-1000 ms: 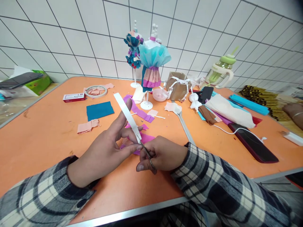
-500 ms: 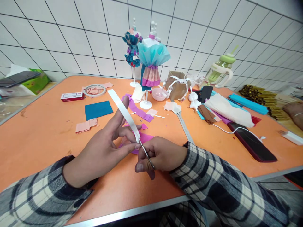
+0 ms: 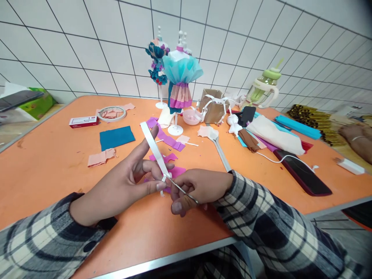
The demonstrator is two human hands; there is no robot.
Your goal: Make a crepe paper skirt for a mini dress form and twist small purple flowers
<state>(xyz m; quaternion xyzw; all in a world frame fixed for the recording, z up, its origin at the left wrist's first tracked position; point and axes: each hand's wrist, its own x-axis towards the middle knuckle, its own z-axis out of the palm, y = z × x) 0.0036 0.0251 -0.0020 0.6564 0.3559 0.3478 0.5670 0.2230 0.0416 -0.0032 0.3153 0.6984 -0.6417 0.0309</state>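
Note:
My left hand (image 3: 124,188) pinches the lower end of a white strip (image 3: 154,147) between thumb and fingers, the index finger stretched up behind it. A small white piece (image 3: 162,192) hangs just below the left thumb. In my right hand (image 3: 200,190) is a pair of small metal scissors (image 3: 181,189), its blades pointing up and left at the strip's lower end. Whether the blades are fully closed is hard to see. Behind the fingers lie purple and pink crepe paper pieces (image 3: 178,171), partly hidden.
Two dressed mini mannequins (image 3: 178,91) (image 3: 158,64) stand at the back. A tape roll (image 3: 124,114), red-and-white box (image 3: 84,121) and blue sheet (image 3: 117,137) lie left. To the right are large scissors (image 3: 222,153), a phone (image 3: 302,172) and paper rolls. Another person's hand (image 3: 356,139) shows far right.
The scissors have turned flatter and shifted slightly right at the strip's lower end. A small white piece now shows below the left thumb. The view has shifted slightly.

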